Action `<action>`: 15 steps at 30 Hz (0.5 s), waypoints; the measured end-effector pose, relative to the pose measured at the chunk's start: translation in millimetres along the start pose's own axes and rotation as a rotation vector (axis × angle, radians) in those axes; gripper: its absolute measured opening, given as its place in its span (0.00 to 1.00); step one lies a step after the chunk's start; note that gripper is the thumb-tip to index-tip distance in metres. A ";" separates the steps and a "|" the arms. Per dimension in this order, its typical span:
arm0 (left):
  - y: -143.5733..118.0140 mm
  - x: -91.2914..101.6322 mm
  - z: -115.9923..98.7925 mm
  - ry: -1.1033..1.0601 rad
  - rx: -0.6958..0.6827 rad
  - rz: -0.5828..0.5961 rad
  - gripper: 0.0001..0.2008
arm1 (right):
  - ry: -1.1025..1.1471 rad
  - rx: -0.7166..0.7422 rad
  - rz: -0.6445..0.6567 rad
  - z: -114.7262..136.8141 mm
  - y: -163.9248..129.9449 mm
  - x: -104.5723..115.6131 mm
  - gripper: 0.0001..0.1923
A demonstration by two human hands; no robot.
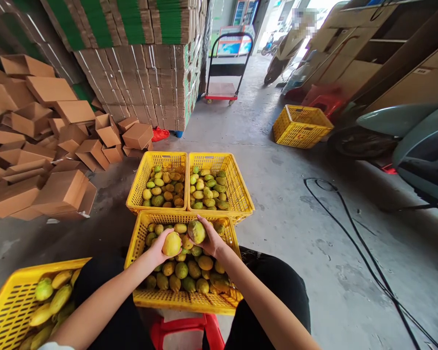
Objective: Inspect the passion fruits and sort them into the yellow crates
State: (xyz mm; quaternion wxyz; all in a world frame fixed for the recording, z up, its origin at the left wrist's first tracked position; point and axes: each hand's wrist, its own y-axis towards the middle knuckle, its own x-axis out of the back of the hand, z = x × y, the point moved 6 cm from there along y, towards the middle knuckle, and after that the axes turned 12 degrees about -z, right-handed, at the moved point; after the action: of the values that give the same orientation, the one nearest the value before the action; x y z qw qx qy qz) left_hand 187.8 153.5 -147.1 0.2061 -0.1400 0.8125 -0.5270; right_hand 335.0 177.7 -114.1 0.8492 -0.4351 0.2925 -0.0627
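from my remote seat, head view looking down over both forearms. left hand [159, 249] is curled round a yellow fruit [172, 244], fingers wrapped under and behind it, thumb side toward me; the fruit sits clear above the near crate [142, 233], over its left half. right hand [210, 239] grasps a green-brown fruit [196, 231], blotchy skin, fingers closed about its right side and back, held just above the far rim of the same crate. the two held fruits are near each other but not touching, as far as i can tell.

the near crate is yellow plastic mesh, set between the knees, holding a layer of mixed green and yellow fruit. just beyond it, two more yellow crates stand side by side, touching: the far-left crate [140, 182] and the far-right crate [241, 187], both partly filled with similar fruit.

near left, another yellow crate [7, 301] holds longer, paler yellow-green fruit. a red stool [184, 328] shows under the near crate, between the legs.

further off: loose cardboard boxes [40, 141] heaped at the left, stacks of flattened cartons [149, 78] behind them, a hand trolley [224, 68] far centre, one more mesh crate [301, 126] on the floor far right, a black cable [354, 233] trailing over the concrete, scooters [405, 136] at right.
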 end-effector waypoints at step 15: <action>2.8 10.3 3.8 0.162 -0.028 -0.138 0.10 | 0.039 0.150 0.036 3.8 2.8 -4.7 0.12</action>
State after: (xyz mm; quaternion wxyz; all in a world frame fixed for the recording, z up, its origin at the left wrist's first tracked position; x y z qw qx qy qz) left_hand 180.5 147.0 -153.0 0.1010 -0.1552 0.8222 -0.5382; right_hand 332.8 183.8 -112.6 0.8745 -0.3638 0.3112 -0.0774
